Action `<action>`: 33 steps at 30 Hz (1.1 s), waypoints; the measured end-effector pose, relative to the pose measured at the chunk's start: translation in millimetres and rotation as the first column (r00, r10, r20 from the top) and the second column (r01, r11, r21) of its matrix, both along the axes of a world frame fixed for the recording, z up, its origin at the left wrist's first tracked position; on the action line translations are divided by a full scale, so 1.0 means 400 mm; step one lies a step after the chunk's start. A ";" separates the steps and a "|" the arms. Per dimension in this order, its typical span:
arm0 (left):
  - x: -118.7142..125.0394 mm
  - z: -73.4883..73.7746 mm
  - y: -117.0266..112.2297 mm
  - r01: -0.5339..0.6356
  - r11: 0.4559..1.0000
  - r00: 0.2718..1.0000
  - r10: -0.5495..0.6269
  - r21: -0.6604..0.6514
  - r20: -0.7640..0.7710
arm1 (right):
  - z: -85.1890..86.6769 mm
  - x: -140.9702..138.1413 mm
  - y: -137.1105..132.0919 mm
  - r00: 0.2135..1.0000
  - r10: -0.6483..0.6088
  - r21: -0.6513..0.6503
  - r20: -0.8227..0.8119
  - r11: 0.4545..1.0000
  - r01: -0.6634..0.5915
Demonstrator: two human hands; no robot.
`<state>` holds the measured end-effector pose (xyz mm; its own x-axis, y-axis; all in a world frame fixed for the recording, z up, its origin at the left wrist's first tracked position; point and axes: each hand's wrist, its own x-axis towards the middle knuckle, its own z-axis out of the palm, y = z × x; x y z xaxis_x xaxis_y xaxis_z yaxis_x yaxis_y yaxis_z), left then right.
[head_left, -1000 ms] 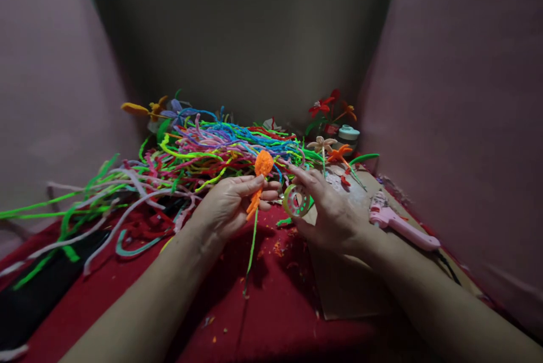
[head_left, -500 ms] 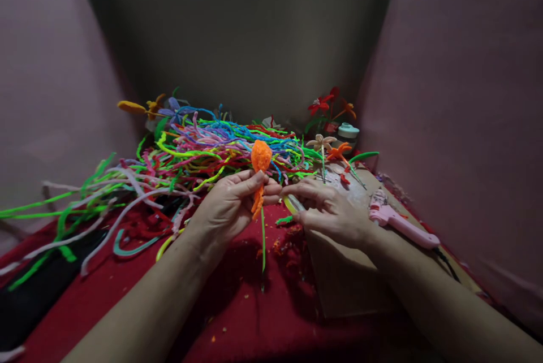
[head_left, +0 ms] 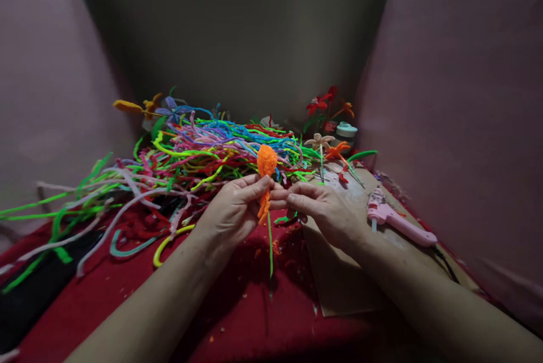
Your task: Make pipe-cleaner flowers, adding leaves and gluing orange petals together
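My left hand (head_left: 235, 204) pinches an orange fuzzy pipe-cleaner flower (head_left: 266, 160) just below its rounded head. Loose orange ends dangle under the thumb, and a thin green stem (head_left: 270, 247) points down from them. Close beside it, my right hand (head_left: 324, 207) has its thumb and fingers drawn together, their tips meeting the left fingertips. Whatever lies in the right fingers is hidden from view. A bit of green pipe cleaner (head_left: 282, 220) rests on the red cloth below the hands.
A heap of colourful pipe cleaners (head_left: 216, 145) spreads behind and left. At right, a pink glue gun (head_left: 401, 227) lies on cardboard (head_left: 343, 278). Finished-looking flowers (head_left: 320, 141) and a pale-lidded jar (head_left: 347, 130) stand farther back. Orange scraps dot the red cloth (head_left: 237, 318).
The yellow-edged, partly clear item seen in my right hand is now out of sight. My right fingertips have closed in to the left ones; the flower appears slightly farther right.
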<state>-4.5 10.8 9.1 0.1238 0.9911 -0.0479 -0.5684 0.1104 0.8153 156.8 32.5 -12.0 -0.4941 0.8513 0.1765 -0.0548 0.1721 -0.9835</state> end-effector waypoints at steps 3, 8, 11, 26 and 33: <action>-0.002 0.001 0.003 0.011 1.000 0.999 -0.011 0.006 -0.041 | 0.005 0.009 0.007 1.000 -0.020 0.029 0.010 0.999 0.020; -0.007 -0.011 0.013 -0.002 1.000 0.991 0.004 0.021 -0.134 | 0.019 0.027 0.016 0.993 -0.116 0.087 -0.032 0.989 0.119; -0.001 -0.022 0.013 0.006 0.999 0.986 0.002 0.050 -0.165 | 0.026 0.030 0.017 0.986 -0.135 0.116 -0.097 0.982 0.146; 0.025 -0.038 -0.005 0.028 0.997 0.953 -0.005 0.071 -0.304 | 0.009 0.009 0.004 0.987 -0.112 0.028 -0.117 0.993 0.116; 0.031 -0.042 -0.009 0.014 0.989 0.936 0.039 0.146 -0.351 | -0.007 -0.011 -0.005 0.970 -0.119 -0.073 -0.214 0.992 0.105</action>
<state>7.9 7.1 -7.6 0.1126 0.9920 0.0573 -0.2424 -0.0285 0.9697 152.2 30.5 -14.9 -0.3506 0.9114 0.2152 -0.2519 0.1296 -0.9590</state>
